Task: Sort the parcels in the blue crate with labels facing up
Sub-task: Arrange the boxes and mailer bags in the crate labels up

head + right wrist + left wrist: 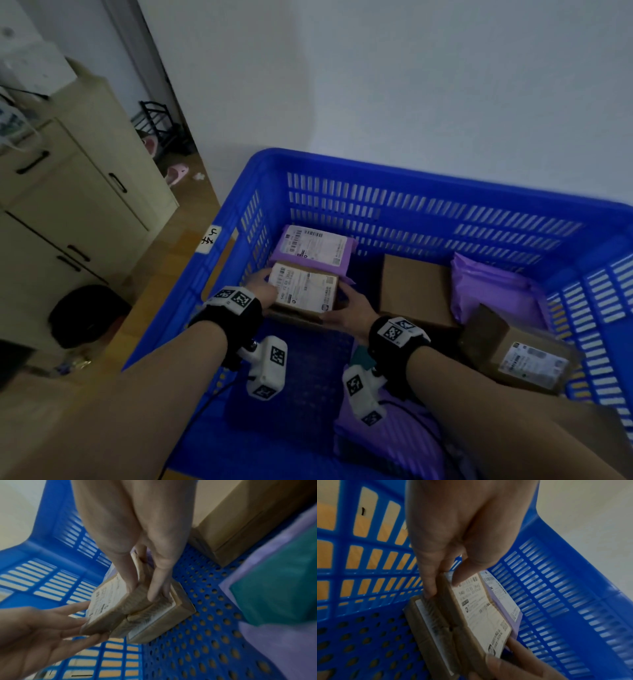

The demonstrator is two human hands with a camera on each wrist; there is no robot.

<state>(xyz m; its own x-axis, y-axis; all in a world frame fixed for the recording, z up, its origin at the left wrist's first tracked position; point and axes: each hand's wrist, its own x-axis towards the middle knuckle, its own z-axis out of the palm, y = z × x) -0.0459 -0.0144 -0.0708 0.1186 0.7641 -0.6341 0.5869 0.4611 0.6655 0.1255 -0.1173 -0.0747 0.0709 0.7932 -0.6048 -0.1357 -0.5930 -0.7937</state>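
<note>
A small brown box [305, 291] with its white label facing up sits on a flatter brown box [433, 635] at the far left of the blue crate [308, 161]. My left hand [270, 287] touches the small box's left end with fairly straight fingers [80, 607], thumb on the label. My right hand [339, 301] grips the right end, thumb and fingers [154, 588] curled over its edge. Just behind lies a purple mailer [315, 246], label up.
A large plain brown box [414, 287] lies mid-crate, a purple mailer [493, 291] to its right, and a labelled brown box [520, 356] leans at the right wall. Another purple mailer [394, 438] with a teal packet [278, 585] lies near me. Cabinets [68, 205] stand left.
</note>
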